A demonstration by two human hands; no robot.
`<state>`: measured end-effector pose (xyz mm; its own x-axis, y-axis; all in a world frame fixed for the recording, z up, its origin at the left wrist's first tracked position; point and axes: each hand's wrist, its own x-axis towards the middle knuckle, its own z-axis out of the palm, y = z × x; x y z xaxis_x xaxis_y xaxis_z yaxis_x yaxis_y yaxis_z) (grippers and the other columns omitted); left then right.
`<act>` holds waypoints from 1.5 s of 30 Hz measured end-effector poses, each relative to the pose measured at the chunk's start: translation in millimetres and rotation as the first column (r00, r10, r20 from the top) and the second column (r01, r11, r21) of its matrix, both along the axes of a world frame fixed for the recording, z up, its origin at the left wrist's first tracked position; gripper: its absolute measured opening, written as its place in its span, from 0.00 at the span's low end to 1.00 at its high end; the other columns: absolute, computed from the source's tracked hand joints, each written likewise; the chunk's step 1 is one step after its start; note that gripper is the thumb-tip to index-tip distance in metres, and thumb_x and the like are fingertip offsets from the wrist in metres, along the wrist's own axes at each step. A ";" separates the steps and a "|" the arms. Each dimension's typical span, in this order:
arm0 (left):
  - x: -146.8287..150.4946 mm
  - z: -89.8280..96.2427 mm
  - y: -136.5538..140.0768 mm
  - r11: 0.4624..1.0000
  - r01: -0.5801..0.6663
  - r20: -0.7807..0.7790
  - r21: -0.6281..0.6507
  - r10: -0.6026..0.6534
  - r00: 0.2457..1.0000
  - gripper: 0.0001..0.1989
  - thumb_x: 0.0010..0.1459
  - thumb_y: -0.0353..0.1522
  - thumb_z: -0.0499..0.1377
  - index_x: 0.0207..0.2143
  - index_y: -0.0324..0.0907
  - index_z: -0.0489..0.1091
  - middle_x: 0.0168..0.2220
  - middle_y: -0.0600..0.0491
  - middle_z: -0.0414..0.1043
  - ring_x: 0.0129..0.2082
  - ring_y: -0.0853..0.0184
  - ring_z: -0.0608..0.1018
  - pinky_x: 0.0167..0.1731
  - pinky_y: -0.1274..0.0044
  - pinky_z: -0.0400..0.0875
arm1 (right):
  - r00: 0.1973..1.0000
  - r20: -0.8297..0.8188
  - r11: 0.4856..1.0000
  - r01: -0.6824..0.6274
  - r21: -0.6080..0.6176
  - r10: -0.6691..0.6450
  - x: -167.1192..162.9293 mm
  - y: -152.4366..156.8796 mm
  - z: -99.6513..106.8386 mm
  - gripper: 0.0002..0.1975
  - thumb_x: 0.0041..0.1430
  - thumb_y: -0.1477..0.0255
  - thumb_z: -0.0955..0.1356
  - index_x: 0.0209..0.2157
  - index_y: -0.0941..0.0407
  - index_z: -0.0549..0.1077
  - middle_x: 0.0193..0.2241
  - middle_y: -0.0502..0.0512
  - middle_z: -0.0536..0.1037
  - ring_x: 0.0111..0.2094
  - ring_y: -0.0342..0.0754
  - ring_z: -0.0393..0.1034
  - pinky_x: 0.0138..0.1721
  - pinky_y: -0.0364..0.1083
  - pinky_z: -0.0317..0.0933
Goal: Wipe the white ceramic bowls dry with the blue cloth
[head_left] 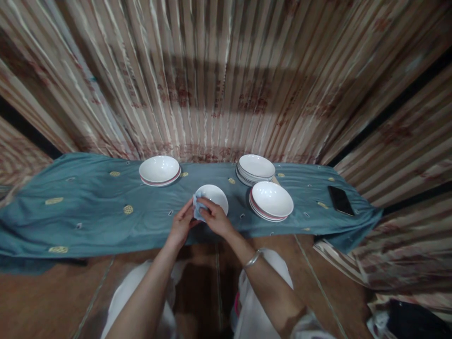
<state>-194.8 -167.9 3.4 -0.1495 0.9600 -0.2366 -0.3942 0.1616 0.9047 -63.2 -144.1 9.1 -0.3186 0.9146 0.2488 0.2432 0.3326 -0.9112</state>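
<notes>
A white bowl (216, 194) is tilted a little toward me at the front middle of the table. My left hand (181, 225) is closed at the bowl's left edge, its fingers partly hidden behind the cloth. A light blue cloth (198, 212) is bunched against the near left rim. My right hand (215, 218) is closed on this cloth and presses it to the bowl, with a silver bangle on the wrist. Whether the bowl's base touches the table cannot be seen.
Stacked white bowls (159, 168) stand at the back left. A stack of white dishes with dark rims (256, 166) is at the back right, with more stacked bowls (272, 199) before it. A black phone (340, 200) lies right on the teal tablecloth (99, 207); a curtain (212, 84) hangs behind.
</notes>
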 end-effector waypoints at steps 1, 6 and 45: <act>-0.4 -0.4 -0.2 1.000 0.007 0.005 0.009 -0.008 1.000 0.34 0.37 0.43 0.70 0.49 0.46 0.73 0.46 0.48 0.77 0.42 0.59 0.78 0.36 0.69 0.77 | 0.999 0.030 0.999 0.016 0.032 -0.017 -1.3 -0.3 1.6 0.22 0.60 0.75 0.62 0.56 0.56 0.69 0.59 0.56 0.67 0.62 0.47 0.59 0.63 0.49 0.50; -1.0 -1.4 -0.4 1.000 0.015 0.024 0.017 -0.015 1.000 0.35 0.36 0.42 0.72 0.49 0.44 0.73 0.45 0.47 0.77 0.44 0.58 0.78 0.40 0.67 0.76 | 0.977 0.187 0.985 0.068 0.157 -0.097 -3.9 4.2 7.5 0.24 0.62 0.74 0.60 0.60 0.56 0.63 0.65 0.58 0.57 0.66 0.47 0.50 0.65 0.49 0.45; 10.5 10.8 -6.4 0.999 0.046 -0.035 0.027 -0.045 0.998 0.36 0.35 0.41 0.72 0.49 0.42 0.72 0.50 0.43 0.75 0.50 0.52 0.75 0.40 0.66 0.76 | 0.514 0.809 0.945 0.292 0.145 -0.283 64.6 18.4 3.5 0.15 0.60 0.78 0.61 0.47 0.62 0.73 0.42 0.67 0.78 0.45 0.57 0.73 0.48 0.51 0.64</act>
<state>-184.3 -174.3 14.2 -0.1130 0.9721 -0.2055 -0.3555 0.1536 0.9220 1.4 -125.7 12.5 -0.0974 0.9951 0.0165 0.9569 0.0982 -0.2734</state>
